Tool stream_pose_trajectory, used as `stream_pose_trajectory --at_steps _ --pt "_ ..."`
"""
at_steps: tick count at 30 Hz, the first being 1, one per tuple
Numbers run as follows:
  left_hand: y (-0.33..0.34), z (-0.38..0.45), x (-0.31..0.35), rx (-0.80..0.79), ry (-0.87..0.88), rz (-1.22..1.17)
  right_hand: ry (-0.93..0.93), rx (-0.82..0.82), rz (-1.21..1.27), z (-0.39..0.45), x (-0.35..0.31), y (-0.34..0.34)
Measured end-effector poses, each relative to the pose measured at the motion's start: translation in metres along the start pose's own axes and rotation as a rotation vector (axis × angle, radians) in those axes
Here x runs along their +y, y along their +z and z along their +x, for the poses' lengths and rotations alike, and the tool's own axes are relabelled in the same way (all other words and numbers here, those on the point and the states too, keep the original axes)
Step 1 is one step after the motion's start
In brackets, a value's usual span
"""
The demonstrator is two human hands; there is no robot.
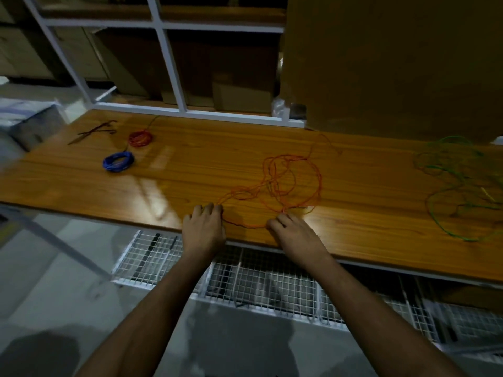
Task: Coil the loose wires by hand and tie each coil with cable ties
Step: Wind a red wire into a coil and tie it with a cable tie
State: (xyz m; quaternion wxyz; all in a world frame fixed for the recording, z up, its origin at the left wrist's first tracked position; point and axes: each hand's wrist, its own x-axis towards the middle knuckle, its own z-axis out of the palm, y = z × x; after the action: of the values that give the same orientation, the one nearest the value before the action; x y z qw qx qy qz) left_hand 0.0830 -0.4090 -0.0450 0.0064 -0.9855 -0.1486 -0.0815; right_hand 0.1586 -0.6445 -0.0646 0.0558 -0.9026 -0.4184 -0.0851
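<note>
left hand (204,224) + right hand (292,231) | fingers curled on orange wire (291,183), grip unclear | gathering slack to coil it

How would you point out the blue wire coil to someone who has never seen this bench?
Start at the long wooden tabletop and go to its far left end. Two small finished coils lie there; the blue coil is the nearer one, in front of the red coil. It is the only blue wire present.
</note>
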Motion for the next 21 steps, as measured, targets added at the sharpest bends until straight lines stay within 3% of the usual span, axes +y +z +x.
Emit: stream_pose_trajectory --at_steps 3,6,8,10,12,15,18,21 --pt "-0.001 0.006 -0.024 -0.027 -0.032 -0.018 -0.017 -0.028 -0.002 0.014 -0.03 -0.004" --pt "0.0 0.011 -0.046 -0.099 0.032 -0.267 0.021 -0.024 0.073 0.027 -0.054 -0.002" --pt "-0.003 0.007 -0.055 -0.148 0.111 -0.518 0.175 0.029 0.33 0.038 -0.068 -0.002" --pt "-0.009 -0.001 -0.057 -0.092 0.236 -0.693 0.473 0.119 0.693 0.057 -0.075 -0.002" --pt "-0.016 -0.007 -0.053 -0.027 0.339 -0.78 0.773 0.127 1.083 0.083 -0.084 -0.014" --pt "-0.022 -0.013 -0.046 0.013 0.454 -0.816 1.058 0.081 1.617 0.117 -0.09 -0.028" --pt "-0.02 -0.019 -0.043 -0.038 0.441 -0.944 1.151 0.016 1.554 0.131 -0.088 -0.028" --pt "-0.022 -0.017 -0.04 -0.081 0.224 -1.292 1.052 -0.098 1.408 0.128 -0.078 -0.038"
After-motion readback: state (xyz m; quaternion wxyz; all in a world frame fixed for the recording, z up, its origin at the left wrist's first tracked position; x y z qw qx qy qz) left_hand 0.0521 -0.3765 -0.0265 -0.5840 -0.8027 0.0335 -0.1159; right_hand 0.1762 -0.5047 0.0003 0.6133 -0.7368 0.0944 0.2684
